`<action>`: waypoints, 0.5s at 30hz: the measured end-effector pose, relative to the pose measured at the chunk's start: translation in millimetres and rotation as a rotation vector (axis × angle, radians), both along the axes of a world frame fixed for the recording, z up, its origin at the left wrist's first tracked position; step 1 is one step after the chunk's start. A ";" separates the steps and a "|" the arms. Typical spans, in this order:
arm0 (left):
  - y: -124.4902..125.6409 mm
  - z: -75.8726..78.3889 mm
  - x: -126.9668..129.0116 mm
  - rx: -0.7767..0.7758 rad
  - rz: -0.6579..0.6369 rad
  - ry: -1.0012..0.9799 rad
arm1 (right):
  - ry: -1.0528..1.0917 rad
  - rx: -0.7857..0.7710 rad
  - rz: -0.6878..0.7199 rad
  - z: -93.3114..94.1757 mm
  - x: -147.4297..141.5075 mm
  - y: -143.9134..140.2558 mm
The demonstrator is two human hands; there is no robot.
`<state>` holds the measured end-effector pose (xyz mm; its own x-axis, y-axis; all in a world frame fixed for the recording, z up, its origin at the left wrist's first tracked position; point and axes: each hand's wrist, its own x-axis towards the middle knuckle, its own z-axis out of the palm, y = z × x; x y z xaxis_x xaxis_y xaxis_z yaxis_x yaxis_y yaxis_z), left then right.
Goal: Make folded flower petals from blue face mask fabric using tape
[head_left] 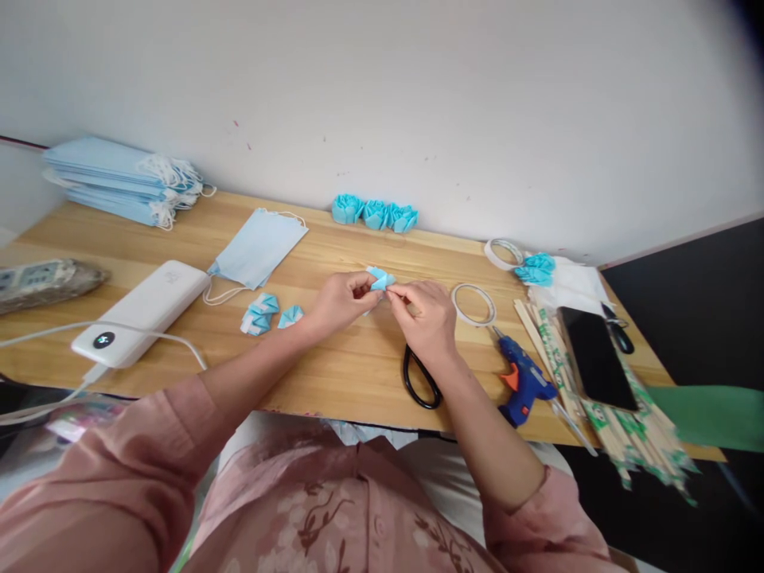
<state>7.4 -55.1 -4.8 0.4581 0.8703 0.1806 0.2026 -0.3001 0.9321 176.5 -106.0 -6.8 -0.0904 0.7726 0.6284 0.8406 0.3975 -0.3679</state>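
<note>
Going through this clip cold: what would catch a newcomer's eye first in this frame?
First, the two hands meeting at the middle of the wooden table: the left hand and right hand pinch a small folded blue piece between their fingertips. Next, three blue rosettes in a row against the wall, and a stack of blue face masks at the far left. At right, a blue glue gun lies beside a black phone.

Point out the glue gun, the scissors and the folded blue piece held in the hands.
glue gun [525, 380], head view, on its blue body.
scissors [418, 382], head view, on the black handle loop.
folded blue piece [380, 278], head view, on its top fold between both hands.
</note>
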 end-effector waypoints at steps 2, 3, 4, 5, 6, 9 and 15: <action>0.1 -0.5 -0.1 0.003 -0.004 -0.004 | 0.062 -0.042 0.011 0.0 -0.1 -0.1; 0.1 -0.9 -0.1 -0.001 -0.009 -0.009 | 0.092 -0.061 0.015 0.2 -0.1 -0.1; 0.2 -1.5 0.1 -0.009 -0.015 -0.017 | 0.117 -0.075 0.021 0.5 -0.1 -0.2; 0.4 -2.3 0.4 -0.020 -0.020 -0.026 | 0.136 -0.084 0.027 0.8 0.0 -0.3; 0.7 -3.3 0.7 -0.031 -0.026 -0.038 | 0.147 -0.090 0.030 1.4 0.0 -0.4; 1.8 -6.1 1.8 -0.057 -0.036 -0.080 | 0.155 -0.092 0.015 2.9 -0.3 -1.1; 4.7 -2.3 0.7 -0.159 -0.023 -0.110 | 0.275 -0.128 -0.050 -2.1 1.0 4.0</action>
